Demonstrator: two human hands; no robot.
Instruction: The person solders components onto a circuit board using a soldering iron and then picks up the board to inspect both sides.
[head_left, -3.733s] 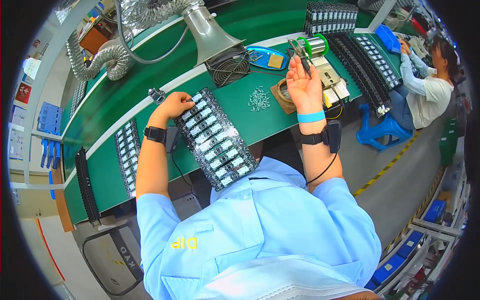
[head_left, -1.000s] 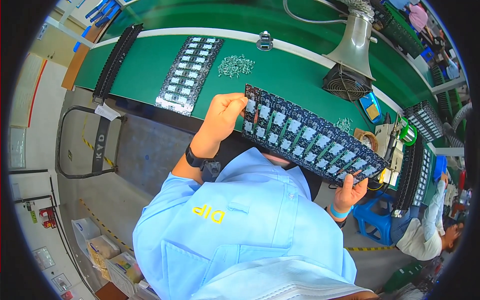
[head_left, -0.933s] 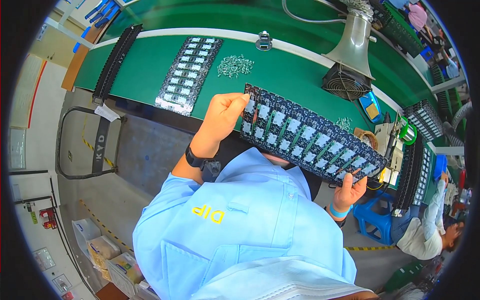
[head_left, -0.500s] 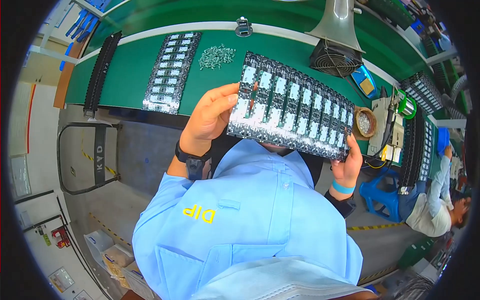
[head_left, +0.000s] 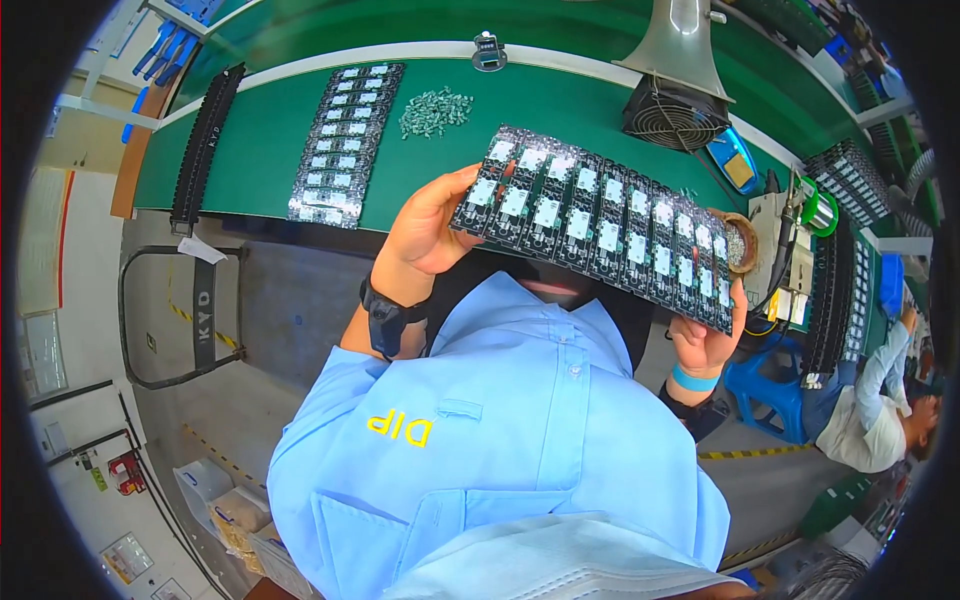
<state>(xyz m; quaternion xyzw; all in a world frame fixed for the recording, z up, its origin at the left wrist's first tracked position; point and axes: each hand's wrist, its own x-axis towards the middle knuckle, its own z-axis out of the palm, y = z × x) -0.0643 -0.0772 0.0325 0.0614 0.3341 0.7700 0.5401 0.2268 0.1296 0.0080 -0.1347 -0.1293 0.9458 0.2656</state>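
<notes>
Held up above the near edge of the bench is a black circuit board panel point(head_left: 600, 225) with two rows of pale rectangular parts. My left hand point(head_left: 428, 222) grips its left end, thumb and fingers pinched at the edge. At its lower right corner my right hand point(head_left: 706, 335) is closed on the panel, with some fingers hidden behind it. Another such panel point(head_left: 345, 145) lies flat on the green bench to the left. Beside it is a loose pile of small pale green parts point(head_left: 435, 112).
A black slotted rack point(head_left: 207, 150) stands on the bench's left side. At the right are a black fan point(head_left: 675, 112), a soldering station point(head_left: 765, 245), a solder spool point(head_left: 818, 212) and a bowl of small parts point(head_left: 738, 243). A blue stool point(head_left: 765, 390) and a seated person point(head_left: 870, 420) are beyond.
The held panel has tilted flatter, and its right end has moved right and slightly down, along with my right hand. Both hands keep their grip.
</notes>
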